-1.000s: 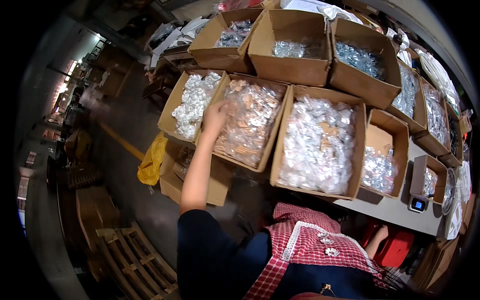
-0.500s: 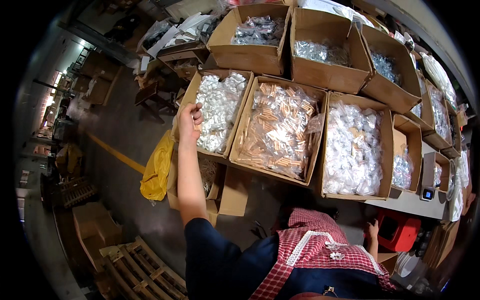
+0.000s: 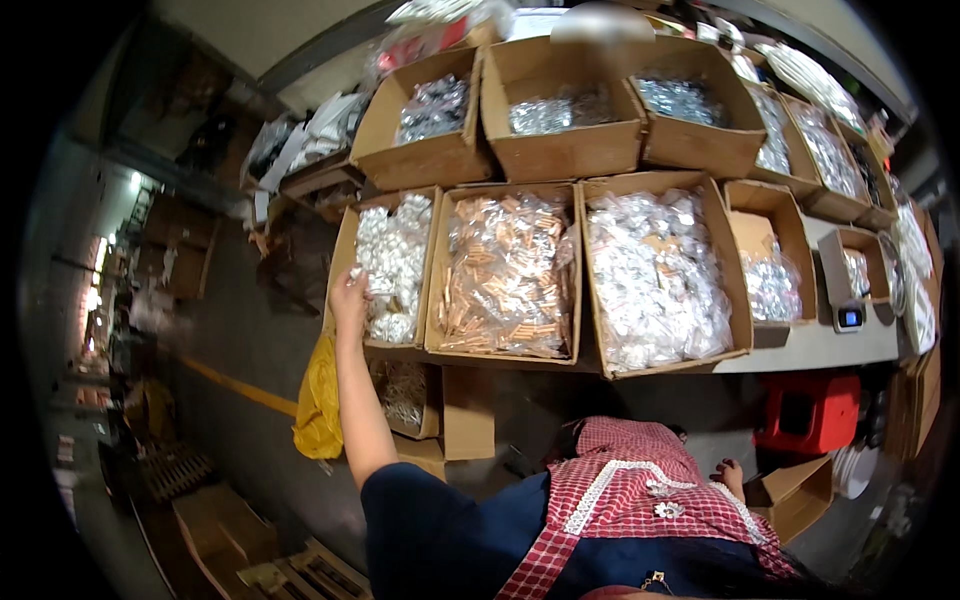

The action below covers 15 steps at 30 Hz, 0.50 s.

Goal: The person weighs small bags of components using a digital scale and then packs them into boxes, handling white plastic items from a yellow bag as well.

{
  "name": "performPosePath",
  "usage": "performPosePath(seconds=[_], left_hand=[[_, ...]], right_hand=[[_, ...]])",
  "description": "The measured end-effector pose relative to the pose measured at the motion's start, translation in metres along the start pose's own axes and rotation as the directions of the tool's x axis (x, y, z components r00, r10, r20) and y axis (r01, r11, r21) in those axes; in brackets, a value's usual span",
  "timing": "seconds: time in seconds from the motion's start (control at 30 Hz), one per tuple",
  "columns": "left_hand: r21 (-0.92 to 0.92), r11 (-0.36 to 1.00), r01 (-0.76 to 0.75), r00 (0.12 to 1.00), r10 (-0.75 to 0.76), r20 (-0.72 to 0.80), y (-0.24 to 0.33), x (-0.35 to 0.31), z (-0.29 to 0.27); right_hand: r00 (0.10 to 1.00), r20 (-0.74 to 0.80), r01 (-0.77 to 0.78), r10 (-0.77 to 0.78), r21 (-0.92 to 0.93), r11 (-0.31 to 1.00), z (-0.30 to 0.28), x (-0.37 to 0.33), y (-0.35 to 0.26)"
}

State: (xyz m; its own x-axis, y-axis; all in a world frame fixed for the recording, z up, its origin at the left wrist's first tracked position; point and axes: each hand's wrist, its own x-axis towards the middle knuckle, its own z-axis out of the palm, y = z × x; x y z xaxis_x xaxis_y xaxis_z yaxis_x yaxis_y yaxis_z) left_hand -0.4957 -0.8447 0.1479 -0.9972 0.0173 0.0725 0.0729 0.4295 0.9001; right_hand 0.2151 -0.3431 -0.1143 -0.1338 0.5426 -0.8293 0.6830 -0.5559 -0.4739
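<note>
My left hand (image 3: 350, 297) reaches to the left wall of a cardboard box (image 3: 434, 225) filled with small clear bags of white parts (image 3: 395, 250). Its fingers are curled in by the nearest white bags; a small pale bit shows at the fingertips, too small to name. Right of that box stands another with bags of copper-coloured tubes (image 3: 510, 270). Low at my right side hangs my right hand (image 3: 732, 476), fingers loosely apart with nothing visible in them, beside an open cardboard box (image 3: 800, 500).
More boxes hold bagged parts: a large one of clear bags (image 3: 660, 280) and a back row with metal pieces (image 3: 560, 112). A small digital device (image 3: 848, 318) sits on the grey table (image 3: 800, 345). Below are a red stool (image 3: 835, 410) and a yellow bag (image 3: 318, 400).
My view has shifted, so the boxes appear lower and further left. My left hand stays at the white-parts box with curled fingers. My right hand has swung slightly left and down.
</note>
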Motion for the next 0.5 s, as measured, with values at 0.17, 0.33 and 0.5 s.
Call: performPosePath(seconds=[0.17,0.33,0.5], left_hand=[[-0.487,0.855,0.177,0.957,-0.266,-0.12,0.085,-0.013,0.037],[-0.525,0.744,0.413,0.83,-0.071,0.553,0.198,-0.112,0.185],[-0.159,0.96,0.229,0.458,0.037,0.888,0.28,-0.238,0.375]], right_hand=[[0.997,0.06,-0.025,0.04,-0.233,0.972,0.009,0.006,0.02],[0.99,-0.138,-0.042,0.037,-0.036,0.998,0.01,0.01,0.036],[0.988,-0.139,0.043,-0.065,-0.154,0.987,-0.042,0.01,0.061]])
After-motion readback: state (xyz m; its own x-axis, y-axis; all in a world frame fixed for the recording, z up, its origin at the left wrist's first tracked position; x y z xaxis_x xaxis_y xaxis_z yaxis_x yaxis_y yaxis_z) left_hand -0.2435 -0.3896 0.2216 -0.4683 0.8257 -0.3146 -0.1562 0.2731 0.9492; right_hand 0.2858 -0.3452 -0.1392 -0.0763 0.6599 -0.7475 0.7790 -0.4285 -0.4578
